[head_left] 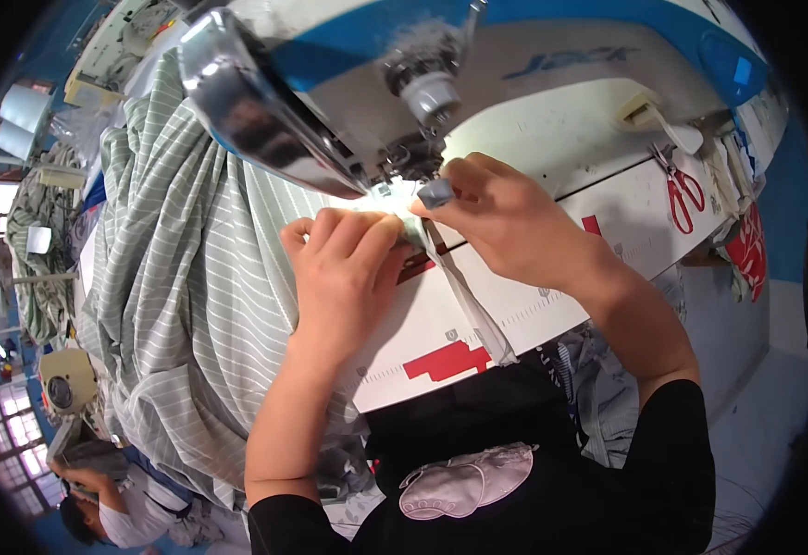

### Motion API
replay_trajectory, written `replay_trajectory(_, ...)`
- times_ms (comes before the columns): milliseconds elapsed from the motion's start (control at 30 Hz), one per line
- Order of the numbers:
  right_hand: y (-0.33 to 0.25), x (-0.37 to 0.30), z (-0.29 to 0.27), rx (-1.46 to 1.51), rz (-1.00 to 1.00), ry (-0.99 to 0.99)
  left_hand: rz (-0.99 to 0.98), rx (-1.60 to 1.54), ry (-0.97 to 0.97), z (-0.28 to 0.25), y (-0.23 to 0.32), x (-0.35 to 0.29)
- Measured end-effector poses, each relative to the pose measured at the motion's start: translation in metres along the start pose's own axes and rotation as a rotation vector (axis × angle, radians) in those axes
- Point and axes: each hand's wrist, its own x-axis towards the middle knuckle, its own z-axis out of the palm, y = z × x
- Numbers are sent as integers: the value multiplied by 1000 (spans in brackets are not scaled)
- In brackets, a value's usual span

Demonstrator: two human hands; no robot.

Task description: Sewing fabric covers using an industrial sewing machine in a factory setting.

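Observation:
At the lit needle area of a blue and white sewing machine [552,69], both hands work close together. My left hand [344,264] is closed, its fingertips pressed on the edge of a grey-green striped fabric [191,277] just in front of the presser foot. My right hand [510,222] pinches a narrow pale fabric strip [464,296] beside the needle. That strip runs down over the table's front edge. The striped fabric lies in large folds left of my left arm. The stitching point itself is partly hidden by fingers and glare.
Red-handled scissors [682,190] lie on the white machine table [552,287] at the right. Folded cloth pieces [733,166] are stacked beyond them. The shiny metal machine head [265,102] hangs above my left hand. Another person [117,504] is at the lower left.

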Motion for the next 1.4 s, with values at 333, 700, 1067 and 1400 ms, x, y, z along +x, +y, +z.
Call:
replay_trajectory(333,0,-5,7,-34,-206,56,-239,-253,111,9,-12,-3)
replay_trajectory(700,-2,-1,12,-63,-172,2,-427,-497,88,10,-20,-6)
replay_trajectory(1067,-9,-1,15,-95,-220,-43,-366,-394,200,11,-22,-7)
replay_trajectory(1400,-12,-5,14,-165,-274,19,-64,-135,-9,6,-22,-8)
